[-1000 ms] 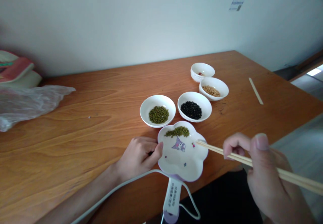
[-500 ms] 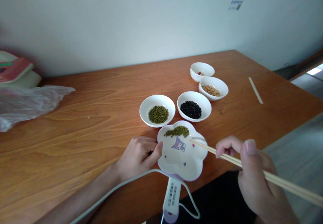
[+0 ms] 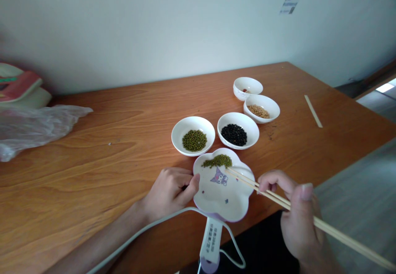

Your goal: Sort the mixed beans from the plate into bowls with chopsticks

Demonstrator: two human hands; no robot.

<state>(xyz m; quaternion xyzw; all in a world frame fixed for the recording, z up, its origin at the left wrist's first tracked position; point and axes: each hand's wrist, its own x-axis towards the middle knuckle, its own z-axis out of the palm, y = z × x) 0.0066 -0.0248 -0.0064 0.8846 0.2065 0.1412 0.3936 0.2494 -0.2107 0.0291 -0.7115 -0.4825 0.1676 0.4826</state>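
Note:
My left hand (image 3: pixel 173 189) pinches the left rim of a white flower-shaped dish (image 3: pixel 213 202) with a lilac edge and a handle. Green beans (image 3: pixel 220 161) lie along the dish's far side. Wooden chopsticks (image 3: pixel 278 200) are held in my right hand (image 3: pixel 297 216), at the right of the dish, their tips just over its inside by the beans. Beyond the dish stand a white bowl of green beans (image 3: pixel 194 140) and a white bowl of black beans (image 3: pixel 234 134).
Farther back are a bowl of tan beans (image 3: pixel 258 111) and a bowl with a few reddish bits (image 3: pixel 246 90). A paper-wrapped stick (image 3: pixel 313 111) lies at the right, a plastic bag (image 3: pixel 40 129) at the left. A white cable (image 3: pixel 145 229) crosses my left forearm.
My right hand has moved left with the chopsticks, and their tips are nearer the green beans in the dish. My left hand has stayed on the rim.

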